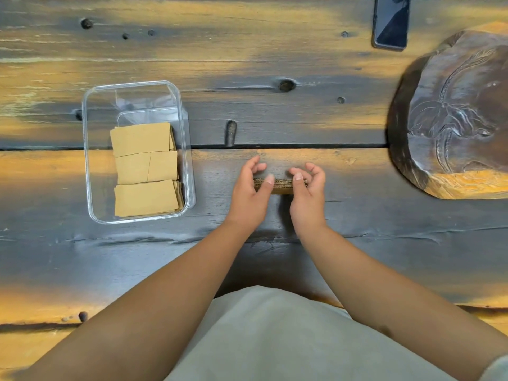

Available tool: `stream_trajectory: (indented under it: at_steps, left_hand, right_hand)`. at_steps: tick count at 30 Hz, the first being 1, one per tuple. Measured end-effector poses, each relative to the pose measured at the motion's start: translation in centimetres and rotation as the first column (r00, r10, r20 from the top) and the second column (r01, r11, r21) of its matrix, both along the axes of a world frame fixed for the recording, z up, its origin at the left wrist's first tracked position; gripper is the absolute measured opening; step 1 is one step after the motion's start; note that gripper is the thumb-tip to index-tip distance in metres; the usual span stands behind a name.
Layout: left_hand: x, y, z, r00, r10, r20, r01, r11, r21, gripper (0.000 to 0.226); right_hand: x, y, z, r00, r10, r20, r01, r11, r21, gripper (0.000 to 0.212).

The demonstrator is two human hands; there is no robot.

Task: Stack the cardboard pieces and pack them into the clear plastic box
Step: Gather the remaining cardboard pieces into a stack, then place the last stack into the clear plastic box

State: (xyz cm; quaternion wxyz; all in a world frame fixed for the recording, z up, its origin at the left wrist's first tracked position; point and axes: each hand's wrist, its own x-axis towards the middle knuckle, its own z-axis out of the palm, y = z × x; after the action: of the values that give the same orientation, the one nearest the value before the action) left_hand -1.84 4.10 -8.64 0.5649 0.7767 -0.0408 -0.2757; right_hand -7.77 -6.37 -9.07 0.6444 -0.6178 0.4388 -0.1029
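Upright, cardboard stack (281,186) between 2 hands

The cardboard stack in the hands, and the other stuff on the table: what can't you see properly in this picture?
- Cardboard stack, head view: only its edge shows; the left hand and right hand cover both ends, so the piece count is unclear.
- Clear plastic box: the top pieces hide whatever lies beneath.
- Phone: cut off by the top edge.
- Carved wooden slab: cut off by the right edge.
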Motion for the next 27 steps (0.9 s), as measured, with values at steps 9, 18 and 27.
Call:
stream_trajectory:
  at_steps: [9,18,27]
  left_hand:
    - [-0.5,-0.7,-0.5,0.984,0.167,-0.058,-0.17,0.985,-0.04,0.037]
    - [-0.1,-1.6,0.9,0.975,0.208,-0.074,-0.213,0.976,-0.055,0.027]
    - [0.7,-0.9,2.1,0.993,0.061,-0.104,-0.056,0.997,0.042,0.021]
  right_hand:
    - [1.0,-0.1,0.6,0.996,-0.064,0.068,0.06,0.996,0.067,0.038]
    - [-1.0,-3.0,0.6,0.79,0.576,-0.208,-0.613,0.737,-0.284,0.053]
    - [-0.3,-4.7,2.5,0.612,0.65,-0.451,-0.76,0.327,-0.561,0.027]
